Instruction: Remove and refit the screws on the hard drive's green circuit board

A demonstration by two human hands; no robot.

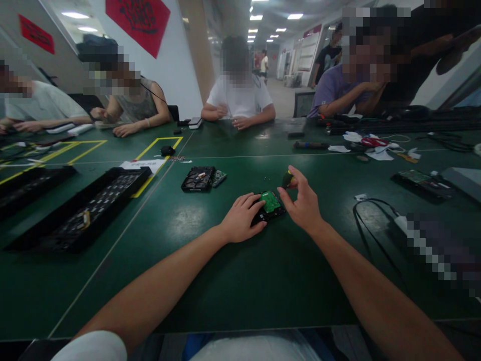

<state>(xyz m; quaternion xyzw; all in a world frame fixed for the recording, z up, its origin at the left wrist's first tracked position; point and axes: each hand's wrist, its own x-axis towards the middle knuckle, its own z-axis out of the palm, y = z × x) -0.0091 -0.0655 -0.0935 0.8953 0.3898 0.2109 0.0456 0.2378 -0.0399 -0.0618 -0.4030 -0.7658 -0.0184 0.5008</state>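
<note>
A black hard drive (278,210) with a green circuit board (270,201) facing up lies on the table in front of me. My left hand (244,216) holds it down from the left, fingers over the board's edge and thumb along the near side. Just right of the drive, my right hand (301,200) grips a small screwdriver (287,179) with a yellow and black handle between thumb and fingers. The screwdriver's shaft and tip cannot be made out. A few tiny specks, perhaps screws (266,178), lie beyond the drive.
An opened black drive (198,179) sits ahead left beside a loose circuit board (219,177). Long black trays (86,210) stand at the left. On the right are a cable (355,215) and a device with an exposed board (423,184). Several people sit across the green table (210,286).
</note>
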